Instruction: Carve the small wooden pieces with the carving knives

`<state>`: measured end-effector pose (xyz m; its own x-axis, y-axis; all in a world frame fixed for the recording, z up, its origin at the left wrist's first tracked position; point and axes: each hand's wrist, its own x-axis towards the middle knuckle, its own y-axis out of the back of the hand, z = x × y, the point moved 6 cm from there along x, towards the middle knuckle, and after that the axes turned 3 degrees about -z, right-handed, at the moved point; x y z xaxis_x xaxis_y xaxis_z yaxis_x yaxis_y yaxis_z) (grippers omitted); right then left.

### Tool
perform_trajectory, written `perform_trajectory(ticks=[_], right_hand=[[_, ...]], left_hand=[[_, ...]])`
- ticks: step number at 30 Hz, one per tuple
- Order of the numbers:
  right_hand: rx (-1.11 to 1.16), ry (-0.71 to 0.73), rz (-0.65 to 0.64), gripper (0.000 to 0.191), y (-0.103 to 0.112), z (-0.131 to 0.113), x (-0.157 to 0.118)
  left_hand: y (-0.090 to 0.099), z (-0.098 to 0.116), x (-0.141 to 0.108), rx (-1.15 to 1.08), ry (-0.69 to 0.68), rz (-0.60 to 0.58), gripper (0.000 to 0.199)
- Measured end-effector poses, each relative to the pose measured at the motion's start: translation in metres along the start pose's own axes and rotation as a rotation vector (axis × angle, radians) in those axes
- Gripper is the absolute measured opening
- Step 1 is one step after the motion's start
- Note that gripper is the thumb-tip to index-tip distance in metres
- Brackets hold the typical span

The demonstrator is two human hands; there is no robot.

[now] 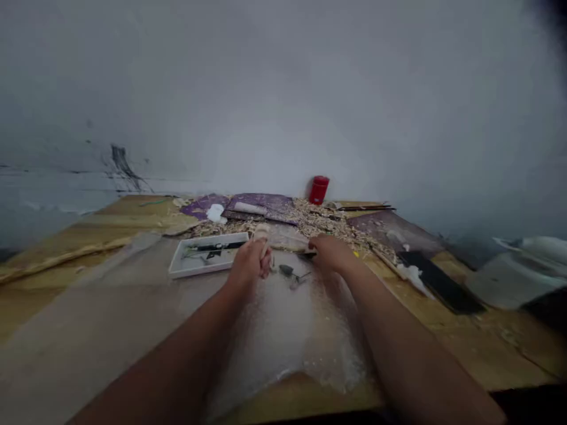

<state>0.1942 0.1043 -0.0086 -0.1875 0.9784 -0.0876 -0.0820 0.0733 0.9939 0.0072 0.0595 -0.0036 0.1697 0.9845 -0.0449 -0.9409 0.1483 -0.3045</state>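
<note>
My left hand [256, 258] is closed round a pale, light-wood-coloured piece [261, 231] whose rounded top sticks up above the fingers. To its right, my right hand [326, 251] is closed near a dark, thin object, its fingertips bent inward; what it holds is too blurred to name. Just beyond and between the hands lies a pale, flat piece [286, 237]. Small dark green bits [287, 271] rest on the clear plastic sheet [274, 330] between my wrists. Beside my left hand sits a white tray [190, 273] with dark, thin tools in it.
Wood shavings [305, 215] are heaped along the back by the wall, with a red can [319, 190] and purple sheets [274, 202]. White tissue [215, 213] lies at back left. A dark flat slab [438, 283] and a whitish container [509, 277] stand at right.
</note>
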Motion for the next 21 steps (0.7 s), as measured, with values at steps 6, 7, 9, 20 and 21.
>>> perform_trajectory(ticks=[6, 7, 9, 20, 21], right_hand=[[-0.011, -0.045, -0.031, 0.025, -0.001, 0.005, -0.002], [-0.006, -0.049, -0.029, 0.023, -0.001, 0.005, -0.002], [0.012, -0.047, -0.016, 0.020, -0.001, 0.005, -0.003], [0.379, 0.330, 0.514, 0.029, 0.072, -0.048, -0.045], [0.404, 0.375, 0.538, 0.028, 0.074, -0.056, -0.050]], left_hand=[[-0.007, 0.004, -0.005, -0.015, -0.035, -0.045, 0.023], [-0.008, 0.005, -0.005, -0.023, -0.052, -0.062, 0.022], [-0.010, 0.005, -0.006, -0.032, -0.078, -0.073, 0.019], [-0.012, 0.006, -0.010, -0.102, -0.007, -0.067, 0.030], [-0.012, 0.006, -0.010, -0.094, -0.007, -0.077, 0.031]])
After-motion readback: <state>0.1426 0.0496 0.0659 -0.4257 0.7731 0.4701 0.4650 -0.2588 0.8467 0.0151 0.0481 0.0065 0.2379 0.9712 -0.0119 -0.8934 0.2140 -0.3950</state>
